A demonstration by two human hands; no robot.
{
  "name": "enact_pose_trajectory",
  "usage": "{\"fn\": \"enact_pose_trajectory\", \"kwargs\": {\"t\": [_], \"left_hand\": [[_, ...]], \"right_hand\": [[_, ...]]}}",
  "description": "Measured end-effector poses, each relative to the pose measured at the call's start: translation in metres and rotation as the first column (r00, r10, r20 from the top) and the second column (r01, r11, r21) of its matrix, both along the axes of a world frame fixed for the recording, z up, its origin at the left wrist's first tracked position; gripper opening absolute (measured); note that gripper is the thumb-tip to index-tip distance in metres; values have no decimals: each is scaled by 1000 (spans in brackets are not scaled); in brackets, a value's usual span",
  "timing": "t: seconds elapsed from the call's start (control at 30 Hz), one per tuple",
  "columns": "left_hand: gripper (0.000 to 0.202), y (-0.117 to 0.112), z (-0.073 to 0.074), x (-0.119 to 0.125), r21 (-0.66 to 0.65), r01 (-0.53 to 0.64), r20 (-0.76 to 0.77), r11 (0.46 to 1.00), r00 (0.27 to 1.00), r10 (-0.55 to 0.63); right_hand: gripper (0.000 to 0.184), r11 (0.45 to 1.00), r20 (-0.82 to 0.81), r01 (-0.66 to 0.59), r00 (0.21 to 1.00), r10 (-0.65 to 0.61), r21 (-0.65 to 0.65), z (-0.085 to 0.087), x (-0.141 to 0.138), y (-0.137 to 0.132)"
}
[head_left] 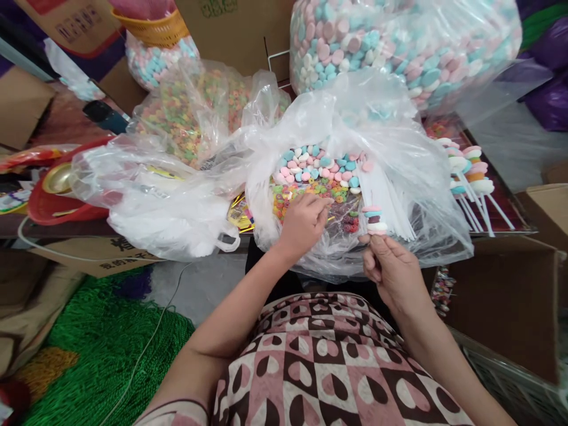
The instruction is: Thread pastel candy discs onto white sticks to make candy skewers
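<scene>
My right hand (390, 266) pinches a candy skewer (374, 220), a short stack of pink, blue, dark and white sweets held upright. Over the loose gummy rings (284, 198) hovers or rests my left hand (306, 219), its fingers drawn together; whether a sweet sits in them is hidden. Pastel marshmallows (306, 163) in pink, blue and white lie just behind the rings, inside an opened clear plastic bag (426, 195). A bundle of white sticks (386, 195) fans out beyond my right hand. Some dark red rings (351, 222) lie between the hands.
Finished-looking skewers (473, 171) lie at the table's right end. Behind stand a large bag of marshmallows (399, 47) and a bag of gummy rings (190, 106). A red basin (66, 207) is at left. An open cardboard box (506, 307) stands below right; green strands (119, 343) cover the floor left.
</scene>
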State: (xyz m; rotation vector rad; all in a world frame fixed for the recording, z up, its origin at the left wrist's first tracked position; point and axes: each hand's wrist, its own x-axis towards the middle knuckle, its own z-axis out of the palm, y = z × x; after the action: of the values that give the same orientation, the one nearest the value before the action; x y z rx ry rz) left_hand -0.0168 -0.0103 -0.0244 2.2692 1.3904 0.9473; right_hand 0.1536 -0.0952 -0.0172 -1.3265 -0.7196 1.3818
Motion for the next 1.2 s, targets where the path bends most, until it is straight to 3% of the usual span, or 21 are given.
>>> {"fn": "enact_pose_trajectory", "kwargs": {"t": [0.1,0.17,0.37,0.53,0.67,0.73,0.77,0.83,0.9,1.0,1.2], "left_hand": [[20,20,-3,3,32,2,-334,999,943,9],[20,29,-3,7,36,4,-440,999,898,12],[21,39,7,14,38,60,-544,997,838,-30],[18,36,7,17,32,114,-520,993,850,-81],[10,36,1,15,-63,57,-311,996,948,-74],[6,35,-1,11,-210,31,-29,977,999,-38],[6,34,-2,8,-302,49,146,952,989,-5],[11,30,-2,3,-448,159,465,879,882,77],[19,24,-1,0,-499,276,649,822,747,144],[27,16,1,0,-514,355,735,781,651,188],[29,13,2,4,-546,393,765,740,593,249]], "right_hand": [[37,1000,-22,15,1000,-15,6,0,1,-2],[37,1000,-38,21,999,-21,-4,-3,1,-4],[39,1000,-41,18,999,-18,-11,-8,0,-6],[43,1000,-10,-2,1000,2,-15,-12,-2,-5],[44,999,23,-40,999,41,-34,-17,-2,-7],[44,995,68,-85,994,88,-41,-18,-1,-7],[44,993,94,-112,989,116,-44,-19,-1,-8],[45,986,143,-160,976,166,-52,-18,-2,-7],[46,980,181,-191,963,199,-59,-17,-2,-7],[47,976,223,-210,951,216,-52,-15,-4,-6],[44,982,246,-189,951,186,-14,-16,-2,-9]]}}
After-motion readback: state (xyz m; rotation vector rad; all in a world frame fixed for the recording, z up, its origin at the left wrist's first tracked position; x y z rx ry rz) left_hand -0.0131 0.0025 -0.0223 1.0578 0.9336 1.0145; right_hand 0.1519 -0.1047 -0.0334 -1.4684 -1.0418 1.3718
